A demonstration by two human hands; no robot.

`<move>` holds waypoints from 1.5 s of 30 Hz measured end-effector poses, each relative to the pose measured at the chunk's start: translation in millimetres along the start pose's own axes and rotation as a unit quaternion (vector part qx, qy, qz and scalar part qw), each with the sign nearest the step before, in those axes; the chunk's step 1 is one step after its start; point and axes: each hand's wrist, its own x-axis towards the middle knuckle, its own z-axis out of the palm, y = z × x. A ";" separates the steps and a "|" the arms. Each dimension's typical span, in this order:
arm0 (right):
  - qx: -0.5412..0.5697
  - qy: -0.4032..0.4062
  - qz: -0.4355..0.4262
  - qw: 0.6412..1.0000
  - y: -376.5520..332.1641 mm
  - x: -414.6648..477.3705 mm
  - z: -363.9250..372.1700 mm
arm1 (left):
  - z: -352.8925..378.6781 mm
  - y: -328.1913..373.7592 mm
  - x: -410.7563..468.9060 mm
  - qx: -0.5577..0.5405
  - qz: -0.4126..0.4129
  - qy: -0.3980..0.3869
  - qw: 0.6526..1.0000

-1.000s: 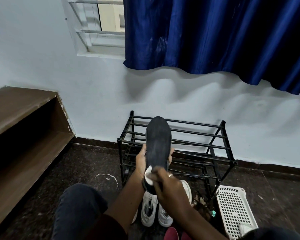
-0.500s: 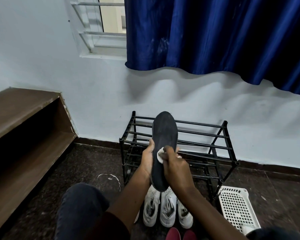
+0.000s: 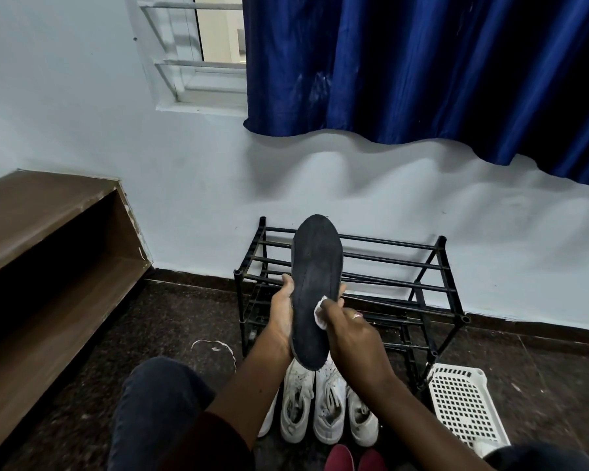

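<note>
A dark, flat shoe (image 3: 315, 277) is held up on end with its black sole facing me, in front of the shoe rack. My left hand (image 3: 284, 309) grips it from behind at its left edge, fingertips showing past the right edge. My right hand (image 3: 349, 333) pinches a small white cloth (image 3: 320, 312) and presses it against the sole's right side, near the middle of its length.
A black metal shoe rack (image 3: 422, 283) stands against the white wall. Several white sneakers (image 3: 327, 406) and a red pair (image 3: 340, 458) lie on the dark floor below my hands. A white perforated basket (image 3: 463, 402) sits at right, a brown wooden shelf (image 3: 48, 253) at left, and a blue curtain (image 3: 422, 62) hangs above.
My right hand with the cloth moved up the sole from the heel end toward the middle. The shoe shifted slightly upward and rightward in view.
</note>
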 end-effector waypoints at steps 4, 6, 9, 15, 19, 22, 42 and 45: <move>0.143 -0.108 0.016 0.984 -10.4 -23.3 -6.3 | -8.9 5.0 -1.7 -0.030 0.004 -0.010 0.999; 0.281 -0.136 0.105 0.944 -6.5 -19.2 -22.5 | -14.9 5.8 -3.8 -0.025 -0.011 -0.027 0.999; 0.543 -0.081 0.338 0.764 5.4 -2.1 -35.4 | -15.9 7.1 -2.7 -0.014 -0.016 -0.047 0.999; 0.422 -0.099 0.251 0.866 -0.1 3.6 -30.5 | -13.3 0.2 -4.1 0.016 -0.041 -0.054 0.998; 0.119 -0.085 -0.045 0.988 -16.7 -15.8 -4.8 | -13.6 -3.6 -1.5 -0.010 -0.050 -0.047 0.998; 0.111 -0.053 -0.056 0.991 -10.7 2.0 -2.0 | -11.4 -4.9 -2.7 0.020 -0.040 -0.051 0.998; 0.097 -0.031 -0.045 0.994 -10.4 4.5 2.8 | -6.4 -11.5 -10.6 0.029 -0.071 -0.047 0.996; 0.072 -0.041 0.032 0.996 9.1 38.9 11.5 | -3.8 -13.2 -13.8 0.054 -0.032 -0.042 0.997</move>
